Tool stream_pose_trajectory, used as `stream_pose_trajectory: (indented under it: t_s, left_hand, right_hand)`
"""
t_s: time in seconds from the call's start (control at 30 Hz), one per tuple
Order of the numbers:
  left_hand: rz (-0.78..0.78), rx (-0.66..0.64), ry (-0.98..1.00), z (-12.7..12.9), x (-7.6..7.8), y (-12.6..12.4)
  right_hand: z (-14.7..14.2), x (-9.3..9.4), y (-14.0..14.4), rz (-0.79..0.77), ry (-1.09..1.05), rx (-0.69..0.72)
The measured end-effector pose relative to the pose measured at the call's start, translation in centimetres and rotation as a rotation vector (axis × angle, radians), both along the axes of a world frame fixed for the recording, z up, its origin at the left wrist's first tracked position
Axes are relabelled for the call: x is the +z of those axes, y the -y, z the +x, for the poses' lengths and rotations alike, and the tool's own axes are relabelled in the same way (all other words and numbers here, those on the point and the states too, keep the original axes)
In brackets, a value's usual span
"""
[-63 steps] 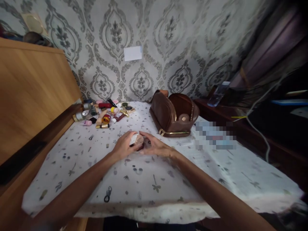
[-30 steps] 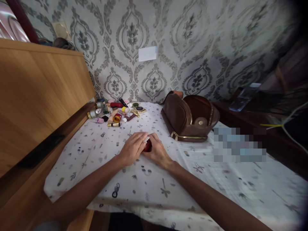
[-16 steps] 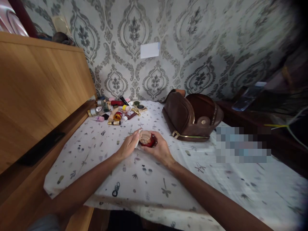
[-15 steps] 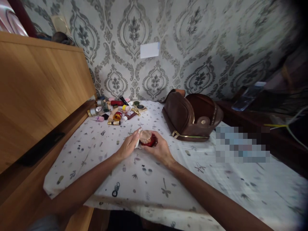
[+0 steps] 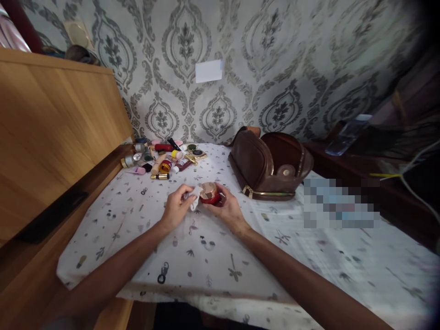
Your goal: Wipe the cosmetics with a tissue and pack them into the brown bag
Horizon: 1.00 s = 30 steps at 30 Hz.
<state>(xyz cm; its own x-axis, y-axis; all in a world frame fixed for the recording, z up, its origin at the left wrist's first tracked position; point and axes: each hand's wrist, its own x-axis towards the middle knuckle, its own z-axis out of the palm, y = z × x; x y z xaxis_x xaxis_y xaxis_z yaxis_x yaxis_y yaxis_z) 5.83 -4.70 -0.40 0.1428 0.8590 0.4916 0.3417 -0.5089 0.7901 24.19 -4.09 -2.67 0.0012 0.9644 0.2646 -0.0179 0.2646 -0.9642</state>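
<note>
The red jar (image 5: 210,198) with its gold-toned lid (image 5: 208,189) is in the right hand (image 5: 229,213), fingers and thumb curled around it, above the printed tablecloth (image 5: 213,256)! Just left of the jar, the left hand (image 5: 176,208) pinches a crumpled white wipe (image 5: 195,202). Beyond the jar to the left, a jumble of cosmetics (image 5: 165,166); beyond it to the right, a brown leather bag (image 5: 249,158), gaping open.
</note>
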Motion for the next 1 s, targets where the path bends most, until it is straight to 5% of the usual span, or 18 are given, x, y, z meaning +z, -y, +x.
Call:
stream_pose_trajectory:
  t_s: [0.23,0.4,0.57,0.7,0.83,1.0]
  left_hand:
    - [0.514,-0.050,-0.252,0.5,1.1,0.9]
    - [0.636,-0.198,-0.464,1.9,2.7,0.9]
    - [0.358,-0.067,-0.519,2.9,5.1,-0.2]
    - [0.033,-0.059,-0.380,2.8,5.6,-2.0]
    - [-0.312,-0.073,-0.050,2.1,3.7,-3.7]
    - [-0.421,0.000,0.339,2.3,0.8,-3.9]
  right_hand:
    - [-0.2,0.1,0.4,0.127,0.240,-0.150]
    - [-0.4,1.6,1.0,0.255,0.489,-0.142]
    - [-0.6,2.5,0.6,0.339,0.634,-0.137]
    - [-0.7,2.0,0.8,0.389,0.630,-0.047]
    - [-0.7,1.6,1.5,0.420,0.525,0.052]
    - [-0.9,1.1,0.9,0.208,0.280,-0.020]
